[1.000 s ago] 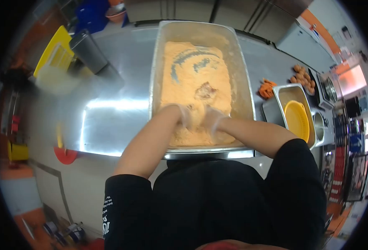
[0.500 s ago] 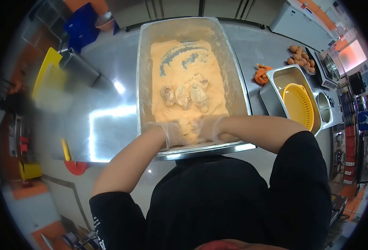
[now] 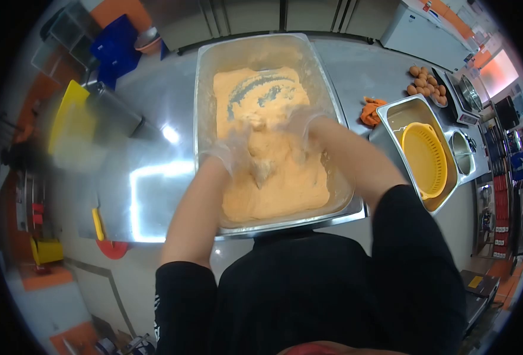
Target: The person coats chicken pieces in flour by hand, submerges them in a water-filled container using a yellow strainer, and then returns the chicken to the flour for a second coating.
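A deep metal tray [image 3: 205,77] holds pale orange flour [image 3: 300,192] spread over its bottom. Coated lumps that look like chicken pieces [image 3: 264,170] lie in the middle, partly covered by flour and by my hands. My left hand [image 3: 235,148], in a clear plastic glove, is at the left side of these pieces. On their right and a little farther off is my right hand [image 3: 303,129], gloved the same way. Motion smears the fingers of both hands, so whether they grip a piece does not show.
The tray stands on a steel table [image 3: 161,177]. To the right are a metal pan [image 3: 385,127] with a yellow basket [image 3: 424,160], an orange cloth [image 3: 371,111], several eggs [image 3: 427,83] and a scale [image 3: 465,115]. A yellow handle [image 3: 97,223] lies at the left front edge.
Both hands have moved from the tray's near end forward to its middle, over the coated pieces. Flour now covers more of those pieces, and the near end lies smoothed.
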### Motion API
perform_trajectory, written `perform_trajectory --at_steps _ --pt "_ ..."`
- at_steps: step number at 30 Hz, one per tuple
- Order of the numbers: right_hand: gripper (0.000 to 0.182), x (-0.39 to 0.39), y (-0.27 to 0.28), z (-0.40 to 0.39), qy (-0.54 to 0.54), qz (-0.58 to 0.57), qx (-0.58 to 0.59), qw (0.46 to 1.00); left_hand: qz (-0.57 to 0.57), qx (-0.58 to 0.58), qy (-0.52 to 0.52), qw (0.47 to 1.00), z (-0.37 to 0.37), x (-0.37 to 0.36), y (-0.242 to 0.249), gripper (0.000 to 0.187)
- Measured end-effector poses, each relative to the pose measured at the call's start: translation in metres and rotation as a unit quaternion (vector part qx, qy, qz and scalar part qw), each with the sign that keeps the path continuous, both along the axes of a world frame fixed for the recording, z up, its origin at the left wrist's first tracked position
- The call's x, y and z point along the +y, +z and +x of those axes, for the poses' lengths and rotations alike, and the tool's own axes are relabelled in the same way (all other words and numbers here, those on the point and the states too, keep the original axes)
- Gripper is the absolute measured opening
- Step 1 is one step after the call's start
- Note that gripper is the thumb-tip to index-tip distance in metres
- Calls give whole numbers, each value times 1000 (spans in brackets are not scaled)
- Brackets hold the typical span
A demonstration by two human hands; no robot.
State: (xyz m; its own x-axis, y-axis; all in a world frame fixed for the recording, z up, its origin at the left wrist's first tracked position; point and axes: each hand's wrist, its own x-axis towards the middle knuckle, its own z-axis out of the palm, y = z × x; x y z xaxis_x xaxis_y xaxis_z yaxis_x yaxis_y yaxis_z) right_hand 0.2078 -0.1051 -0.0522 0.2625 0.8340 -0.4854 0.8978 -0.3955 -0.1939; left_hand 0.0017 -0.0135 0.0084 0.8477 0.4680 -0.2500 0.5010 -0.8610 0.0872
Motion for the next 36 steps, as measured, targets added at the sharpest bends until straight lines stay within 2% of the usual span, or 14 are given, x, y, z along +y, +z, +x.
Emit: perform_trajectory --at_steps 2,6,8,10,12,15,16,18,20,21,26,28,34,36 --pt "66 14 38 -44 -56 -46 41 997 21 71 -27 997 12 4 5 53" --pt "67 19 -19 -64 26 -76 33 996 -12 288 -50 956 19 6 12 49" --pt "69 8 -24 -67 45 -83 69 993 37 271 -173 946 17 43 -65 45" --pt "68 -9 6 -71 61 -91 50 993 68 263 -227 935 12 44 -73 41" --pt "68 -26 37 -67 84 -92 76 989 83 273 -215 934 4 16 -2 38" --pt "65 -31 62 -44 171 -94 107 975 -37 227 -128 965 2 23 4 36" --pt "63 -29 69 -38 233 -103 62 965 5 235 -136 962 4 25 0 38" --pt "58 -26 64 -41 225 -109 4 968 89 252 -155 951 6 30 -19 42" --pt "52 3 45 -64 92 -106 -28 990 115 134 -114 978 5 44 -43 34" --pt "49 7 50 -83 61 -51 31 996 126 74 -89 985 4 48 -50 31" --pt "56 -2 19 -134 284 -80 -25 955 174 74 -148 971 -2 47 -42 32" --pt "58 -21 2 -137 175 -48 39 983 166 56 -144 974 -3 45 -42 32" --pt "45 -46 36 -111 215 -44 64 974 120 39 -113 986 -1 55 -54 31" --pt "46 -44 28 -127 299 36 59 952 122 74 -122 982 2 58 -68 32"
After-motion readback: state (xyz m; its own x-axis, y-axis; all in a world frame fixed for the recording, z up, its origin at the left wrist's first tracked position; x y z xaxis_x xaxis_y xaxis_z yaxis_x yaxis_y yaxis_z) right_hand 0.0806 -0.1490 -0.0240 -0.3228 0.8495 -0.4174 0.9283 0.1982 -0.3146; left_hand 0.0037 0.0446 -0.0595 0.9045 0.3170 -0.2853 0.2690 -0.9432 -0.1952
